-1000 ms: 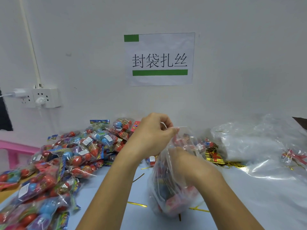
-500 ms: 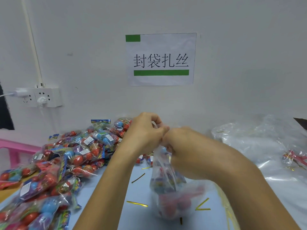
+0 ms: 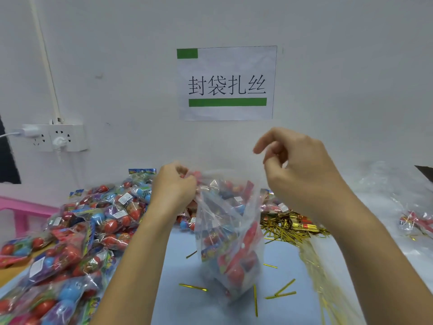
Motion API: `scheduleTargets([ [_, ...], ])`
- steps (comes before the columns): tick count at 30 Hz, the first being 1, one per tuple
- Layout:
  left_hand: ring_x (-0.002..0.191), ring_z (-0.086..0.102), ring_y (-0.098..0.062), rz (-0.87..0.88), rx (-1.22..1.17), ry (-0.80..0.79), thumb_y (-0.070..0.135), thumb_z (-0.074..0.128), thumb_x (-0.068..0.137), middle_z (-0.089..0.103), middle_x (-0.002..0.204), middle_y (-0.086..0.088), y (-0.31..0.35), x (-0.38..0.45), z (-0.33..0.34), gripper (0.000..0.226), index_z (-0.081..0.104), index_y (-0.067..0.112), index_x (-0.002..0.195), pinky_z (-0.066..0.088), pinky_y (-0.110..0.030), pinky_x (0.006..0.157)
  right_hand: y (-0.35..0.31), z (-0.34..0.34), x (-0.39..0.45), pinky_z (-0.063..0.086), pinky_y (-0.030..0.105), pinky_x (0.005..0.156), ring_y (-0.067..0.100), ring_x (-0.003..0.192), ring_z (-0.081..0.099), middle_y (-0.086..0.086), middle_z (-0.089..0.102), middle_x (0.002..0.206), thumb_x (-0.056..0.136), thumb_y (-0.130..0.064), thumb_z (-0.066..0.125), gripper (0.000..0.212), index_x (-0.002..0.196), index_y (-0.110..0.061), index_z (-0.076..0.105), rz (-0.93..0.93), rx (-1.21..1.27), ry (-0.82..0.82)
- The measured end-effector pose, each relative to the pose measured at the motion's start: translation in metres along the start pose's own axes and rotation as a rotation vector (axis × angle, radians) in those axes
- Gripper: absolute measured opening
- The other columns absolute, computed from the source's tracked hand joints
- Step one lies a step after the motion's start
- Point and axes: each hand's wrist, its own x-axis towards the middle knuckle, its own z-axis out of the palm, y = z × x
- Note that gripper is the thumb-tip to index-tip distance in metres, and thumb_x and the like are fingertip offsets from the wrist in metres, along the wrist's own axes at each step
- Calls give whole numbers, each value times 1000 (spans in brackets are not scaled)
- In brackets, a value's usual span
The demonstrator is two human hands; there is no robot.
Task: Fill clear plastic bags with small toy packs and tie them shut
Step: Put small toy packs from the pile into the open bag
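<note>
One clear bag (image 3: 230, 242) stands on the blue table (image 3: 178, 308) between the person's forearms, already loaded with toy packs (image 3: 236, 263), mouth not yet closed. Left hand (image 3: 174, 187) is clenched on the bag's top left edge, bunching the film. Right hand (image 3: 302, 174) is raised at the upper right corner of the mouth, fingers curled; it looks like thumb and forefinger pinch the film there, but the plastic is near invisible at that spot, so can't confirm contact. My read: filling of this bag is done or nearly so, gathering the neck is in progress, twist tie not applied. Gold twist ties (image 3: 288, 227) sit in a heap just behind the bag to the right, with loose ones scattered on the table near the bag; I count roughly six loose (image 3: 193, 287), heap uncountable. Unbagged toy packs pile (image 3: 93, 221) fills the left side, dozens, too many to count. Stack of empty clear bags (image 3: 384, 188) lies far right, count unreadable. One tied bag (image 3: 419, 222) shows at the right edge, partly cut off. So: one bag in hand, at least one finished, large backlog left.
</note>
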Motion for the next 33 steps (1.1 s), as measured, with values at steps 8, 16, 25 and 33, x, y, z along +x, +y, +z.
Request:
scheduleTargets([
  [8,40,62,-13,-120,-122,44,10,54,98,61,42,5,-13,7,-10,17,62,9,82,59,-33,49,35,4,-11,60,27,74,5,71,72,-3,76,85,83,-54,73,37,105,-24,70,378,-294,-905],
  [16,40,64,-16,-163,-159,26,15,57,99,70,74,-14,-9,4,-9,14,63,7,89,54,-27,41,43,41,-16,59,34,64,18,72,74,2,75,73,92,-24,68,16,83,-14,77,294,-181,-761],
  [25,43,67,-21,-25,3,39,5,55,92,66,48,-7,11,-9,-8,20,66,-4,78,56,-31,42,74,39,-13,41,30,53,19,52,47,-6,51,41,79,-8,63,38,45,-24,60,329,-203,-319],
  [33,53,69,-24,58,160,-2,11,58,87,68,52,-5,17,-15,-2,26,67,8,63,56,-29,53,92,29,-9,47,39,58,30,59,49,11,58,57,85,-14,58,23,66,-6,67,389,-153,-139],
])
